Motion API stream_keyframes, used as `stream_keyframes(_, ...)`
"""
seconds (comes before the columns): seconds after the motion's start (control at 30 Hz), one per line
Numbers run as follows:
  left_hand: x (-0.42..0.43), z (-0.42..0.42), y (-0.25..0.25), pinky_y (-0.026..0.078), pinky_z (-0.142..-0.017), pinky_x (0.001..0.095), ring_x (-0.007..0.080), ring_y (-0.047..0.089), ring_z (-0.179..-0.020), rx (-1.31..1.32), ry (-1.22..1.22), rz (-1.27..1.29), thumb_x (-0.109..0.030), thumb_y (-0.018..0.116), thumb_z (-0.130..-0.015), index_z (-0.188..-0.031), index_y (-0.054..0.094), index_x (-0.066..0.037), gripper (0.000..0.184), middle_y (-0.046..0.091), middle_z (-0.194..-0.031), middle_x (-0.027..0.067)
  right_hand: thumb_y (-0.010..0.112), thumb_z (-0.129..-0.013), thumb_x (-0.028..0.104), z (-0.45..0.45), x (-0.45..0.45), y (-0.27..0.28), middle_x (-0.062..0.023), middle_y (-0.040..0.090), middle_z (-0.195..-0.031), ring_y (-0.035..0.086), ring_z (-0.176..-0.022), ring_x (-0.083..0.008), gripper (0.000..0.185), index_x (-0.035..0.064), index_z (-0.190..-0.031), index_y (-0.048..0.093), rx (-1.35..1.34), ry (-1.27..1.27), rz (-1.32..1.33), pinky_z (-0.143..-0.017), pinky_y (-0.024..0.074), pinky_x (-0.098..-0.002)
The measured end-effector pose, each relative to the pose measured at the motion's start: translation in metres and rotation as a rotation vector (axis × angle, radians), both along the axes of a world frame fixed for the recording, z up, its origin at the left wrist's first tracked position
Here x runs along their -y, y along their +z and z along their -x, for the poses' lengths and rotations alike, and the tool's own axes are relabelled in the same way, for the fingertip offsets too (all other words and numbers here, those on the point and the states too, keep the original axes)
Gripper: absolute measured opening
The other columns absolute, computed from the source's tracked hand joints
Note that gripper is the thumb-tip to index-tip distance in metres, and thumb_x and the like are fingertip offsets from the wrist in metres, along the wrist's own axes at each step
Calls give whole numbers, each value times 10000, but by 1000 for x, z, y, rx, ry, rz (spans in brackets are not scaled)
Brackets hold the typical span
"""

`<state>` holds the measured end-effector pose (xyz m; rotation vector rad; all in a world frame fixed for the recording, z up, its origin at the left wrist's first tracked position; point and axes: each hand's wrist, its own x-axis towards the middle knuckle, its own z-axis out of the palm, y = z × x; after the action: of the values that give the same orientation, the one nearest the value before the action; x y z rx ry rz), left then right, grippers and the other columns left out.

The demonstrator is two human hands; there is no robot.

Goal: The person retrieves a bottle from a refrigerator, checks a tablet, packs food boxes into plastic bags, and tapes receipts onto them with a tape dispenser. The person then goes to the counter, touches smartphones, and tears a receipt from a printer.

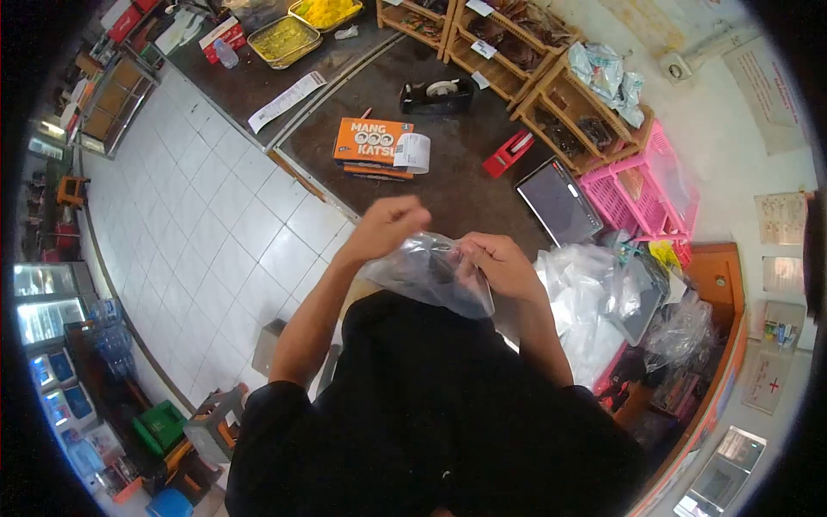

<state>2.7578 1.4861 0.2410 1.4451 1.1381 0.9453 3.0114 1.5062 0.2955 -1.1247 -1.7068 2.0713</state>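
A clear plastic bag [444, 289] hangs in front of the black shirt at the dark counter's near edge. My right hand [500, 263] grips the bag's upper edge with bent fingers. Over the bag's left upper part is my left hand [394, 226], its fingers curled and blurred; whether it holds any of the plastic cannot be made out. Beyond the hands, orange boxes [366, 140] are stacked on the counter [319, 185], with a printed paper slip [413, 152] on their right side.
Behind the boxes stands a black tape dispenser [437, 96], with a red one [509, 154] to its right. A tablet [560, 200], a pink basket [650, 185] and a heap of plastic bags [581, 302] lie to the right. Wooden racks [564, 112] line the back.
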Motion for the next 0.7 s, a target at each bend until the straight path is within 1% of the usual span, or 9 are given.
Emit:
stream_keyframes(0.1,-8,7,36,432,-574,343,152,478,-569,-268,247,-64,-322,644,-973,-770,586,12,396,518,-620,105,636,-989,175,-7,1,-11,-36,669,-756,606,-683,-76,198,-4,-924,689,73,-134,-204,-601,477,-237)
stream_keyframes(0.23,-26,1,78,473,-579,359,198,632,-605,-710,308,-123,-349,682,-946,-784,623,-3,387,606,-639,107,688,-953,186,3,8,-25,-9,637,-729,564,-644,-66,203,-5,-885,688,-40,-122,-138,-578,459,-251)
stream_keyframes(0.3,-31,-7,84,484,-595,360,196,636,-628,-408,506,-131,-318,701,-939,-859,627,0,336,634,-686,101,714,-928,160,16,12,-26,18,609,-715,540,-643,-64,164,13,-857,694,-136,-147,82,-586,448,-258)
stream_keyframes(0.37,-37,-14,80,495,-617,342,182,617,-646,-85,684,-272,-243,706,-943,-969,598,10,276,660,-776,77,720,-925,158,17,9,-38,25,601,-713,530,-641,-62,164,20,-841,689,-127,-47,28,-596,436,-256)
stream_keyframes(0.47,-30,-8,45,484,-709,304,147,622,-768,-149,978,-644,-188,661,-979,-1019,583,9,216,665,-911,78,711,-934,170,18,14,-77,35,589,-707,511,-644,-61,179,24,-831,692,-186,-118,-7,-606,414,-254)
stream_keyframes(0.5,-9,-5,41,484,-826,299,149,614,-926,-57,954,-453,-190,667,-972,-1066,588,9,233,655,-1001,85,705,-939,176,18,15,-85,38,585,-704,504,-646,-62,187,24,-830,694,-216,-181,-14,-608,407,-253)
stream_keyframes(0.6,35,13,7,484,-825,322,207,620,-921,-291,559,298,-222,735,-912,-1077,591,11,319,645,-1004,115,674,-964,210,22,20,-60,40,582,-697,504,-661,-61,250,21,-801,684,-245,-203,93,-615,408,-259)
stream_keyframes(0.67,53,0,-3,482,-930,365,298,611,-1093,-336,263,288,-256,800,-846,-1263,552,0,549,629,-1191,161,665,-970,212,13,18,-74,31,585,-685,517,-670,-60,264,24,-785,675,-216,-124,66,-623,416,-255)
stream_keyframes(0.7,64,-4,-28,425,-1067,393,348,501,-1312,-326,282,37,-303,841,-792,-1427,466,-50,780,519,-1411,188,661,-973,213,12,14,-80,27,586,-679,523,-675,-60,271,26,-778,671,-201,-77,51,-627,421,-253)
